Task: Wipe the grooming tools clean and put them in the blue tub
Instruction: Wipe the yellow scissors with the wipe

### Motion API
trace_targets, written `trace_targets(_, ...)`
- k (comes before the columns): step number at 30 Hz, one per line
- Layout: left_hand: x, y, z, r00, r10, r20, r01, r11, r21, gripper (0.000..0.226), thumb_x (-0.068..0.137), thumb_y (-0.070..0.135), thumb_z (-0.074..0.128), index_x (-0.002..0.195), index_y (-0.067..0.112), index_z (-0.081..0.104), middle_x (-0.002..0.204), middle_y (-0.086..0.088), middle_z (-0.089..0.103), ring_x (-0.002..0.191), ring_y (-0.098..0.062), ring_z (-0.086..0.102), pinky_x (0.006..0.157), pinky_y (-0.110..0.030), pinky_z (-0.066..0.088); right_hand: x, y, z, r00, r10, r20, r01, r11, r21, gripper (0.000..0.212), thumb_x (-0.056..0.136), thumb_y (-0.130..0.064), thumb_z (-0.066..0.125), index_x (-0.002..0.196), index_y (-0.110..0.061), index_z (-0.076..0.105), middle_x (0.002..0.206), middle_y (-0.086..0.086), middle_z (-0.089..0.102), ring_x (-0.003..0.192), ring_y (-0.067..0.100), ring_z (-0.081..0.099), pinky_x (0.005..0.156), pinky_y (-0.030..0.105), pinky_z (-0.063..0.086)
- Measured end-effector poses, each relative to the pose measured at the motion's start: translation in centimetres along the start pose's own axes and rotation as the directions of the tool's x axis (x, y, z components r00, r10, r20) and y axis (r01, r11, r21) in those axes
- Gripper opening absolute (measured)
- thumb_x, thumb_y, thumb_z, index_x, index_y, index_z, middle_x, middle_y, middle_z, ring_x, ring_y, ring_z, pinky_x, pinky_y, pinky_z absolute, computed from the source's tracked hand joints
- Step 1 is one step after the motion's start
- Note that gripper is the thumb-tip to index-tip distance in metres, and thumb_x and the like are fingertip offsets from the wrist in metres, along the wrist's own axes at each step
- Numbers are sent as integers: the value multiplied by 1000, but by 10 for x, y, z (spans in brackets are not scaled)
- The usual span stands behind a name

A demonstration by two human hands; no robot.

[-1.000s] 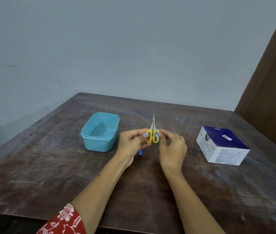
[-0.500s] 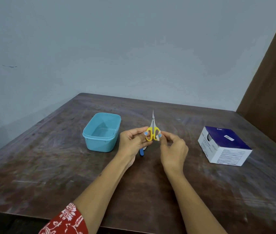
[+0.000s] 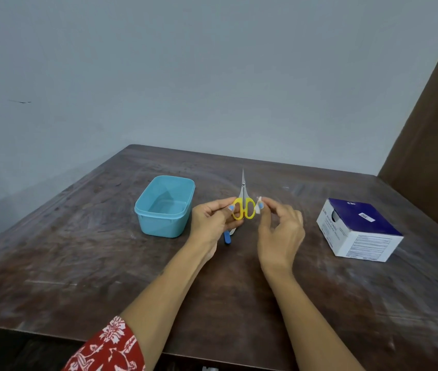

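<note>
So the dark wooden table has plenty of bare surface toward the near edge and off to the left, and its far corner runs up close to the pale wall, with a brown panel closing in the right side. The left hand holds the little yellow-handled scissors up off the table around the middle, pinching the left finger loop between thumb and curled fingers, with the shut blades pointing away toward the wall. The right hand sits just beside the right loop, its thumb and fingertips pinching a small white wipe that's right up against the loop; can't tell for sure if it's actually touching. The blue tub stands just left of the left hand, open on top and nothing visible in it. Below the left hand there's a blue-tipped tool lying on the table, mostly hidden by the hand. Well off to the right is a white and dark-blue cardboard box. A red floral sleeve shows at the bottom on the left arm.
</note>
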State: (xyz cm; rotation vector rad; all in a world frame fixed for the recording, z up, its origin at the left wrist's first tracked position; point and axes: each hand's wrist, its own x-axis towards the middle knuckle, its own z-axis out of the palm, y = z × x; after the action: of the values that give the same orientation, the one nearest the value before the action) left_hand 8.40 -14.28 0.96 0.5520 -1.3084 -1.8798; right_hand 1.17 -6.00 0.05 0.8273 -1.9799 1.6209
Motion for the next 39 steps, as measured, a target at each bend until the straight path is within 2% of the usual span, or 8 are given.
trace_targets(5, -3, -1, 0, 996, -48, 81, 45, 998, 37, 21, 87, -4, 55, 105, -3, 66, 97, -19, 69, 88, -25, 67, 75, -30, 59, -4, 7, 5, 972, -214, 99, 229, 958, -171, 16, 81, -12, 66, 94, -20, 73, 81, -2, 68, 82, 22, 56, 71, 31, 35)
trace_targets(10, -1, 1, -1, 999, -34, 29, 34, 999, -2, 21, 85, -5, 58, 104, -1, 66, 97, -16, 70, 81, -20, 70, 73, -28, 59, -5, 6, 7, 951, -283, 123, 306, 911, -275, 14, 76, -19, 62, 84, -22, 74, 74, -4, 68, 74, 22, 58, 69, 32, 34)
trace_targets(14, -3, 3, -1, 997, -63, 49, 63, 998, -3, 20, 85, -5, 58, 102, 0, 67, 95, -17, 71, 83, -22, 70, 72, -29, 59, -5, 7, 7, 963, -253, 93, 269, 916, -296, 14, 78, -22, 62, 85, -25, 73, 77, -6, 66, 78, 19, 54, 72, 34, 34)
trace_targets(18, -6, 3, 1, 988, -84, 128, 79, 996, 41, 20, 87, -5, 55, 99, 2, 68, 91, -14, 71, 85, -21, 68, 70, -29, 59, -2, 9, 4, 974, -225, 39, 226, 927, -298, 15, 79, -23, 61, 88, -27, 72, 77, -7, 65, 82, 14, 47, 75, 29, 24)
trace_targets(24, -4, 4, 0, 998, -48, 51, 46, 998, 31, 20, 86, -5, 57, 101, -1, 67, 78, -5, 72, 72, -13, 70, 62, -23, 58, -6, 5, 7, 978, -188, 85, 205, 939, -276, 9, 75, -31, 63, 73, -26, 69, 69, -10, 65, 76, 15, 55, 77, 30, 25)
trace_targets(30, -9, 5, 5, 980, -138, 142, 128, 989, 78, 20, 87, -4, 55, 105, -5, 65, 86, -16, 68, 73, -17, 67, 64, -26, 59, -1, 11, 4, 973, -229, 31, 228, 931, -284, 13, 80, -29, 61, 86, -27, 72, 75, -9, 66, 80, 11, 44, 74, 26, 19)
trace_targets(35, -8, 6, 4, 990, -95, 100, 86, 992, 93, 21, 86, -3, 56, 105, -4, 66, 87, -12, 69, 74, -14, 68, 58, -21, 56, -4, 6, 6, 966, -249, 68, 258, 937, -237, 16, 77, -33, 58, 81, -28, 73, 73, -10, 66, 77, 11, 50, 77, 29, 26)
trace_targets(39, -8, 6, 3, 987, -116, 109, 105, 989, 107, 21, 86, -3, 57, 105, -3, 66, 92, -14, 70, 77, -16, 69, 62, -24, 58, -4, 8, 5, 971, -229, 67, 238, 937, -255, 15, 79, -30, 60, 86, -27, 73, 74, -9, 66, 78, 15, 52, 76, 29, 25)
